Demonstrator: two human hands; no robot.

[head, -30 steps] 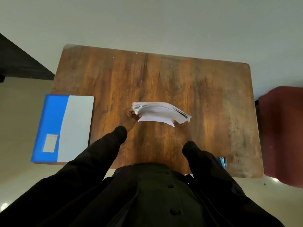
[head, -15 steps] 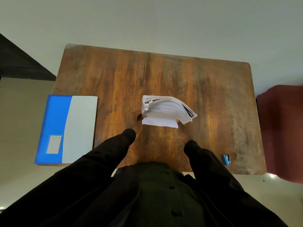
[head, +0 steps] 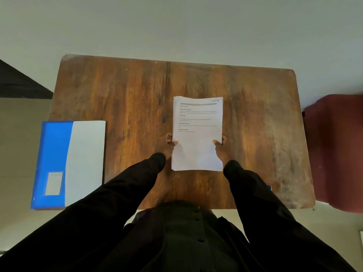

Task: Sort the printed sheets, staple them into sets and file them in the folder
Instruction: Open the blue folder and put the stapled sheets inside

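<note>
Head view: my left hand point(head: 166, 149), right hand point(head: 221, 150) grip sheet stack point(head: 197, 132).
Thumbs point(head: 175, 142) on top; folder point(head: 68, 163) at 9 o'clock.

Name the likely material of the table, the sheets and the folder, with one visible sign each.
Table: wood or wood-look laminate, slight sheen; streaky brown grain.
Sheets: matte white paper; thin layered edges, printed text.
Folder: probably plastic or coated card; smooth blue and white panels.

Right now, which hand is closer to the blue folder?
Left. The left hand grips the paper stack on the edge facing the folder; the right hand grips the far edge.
</note>
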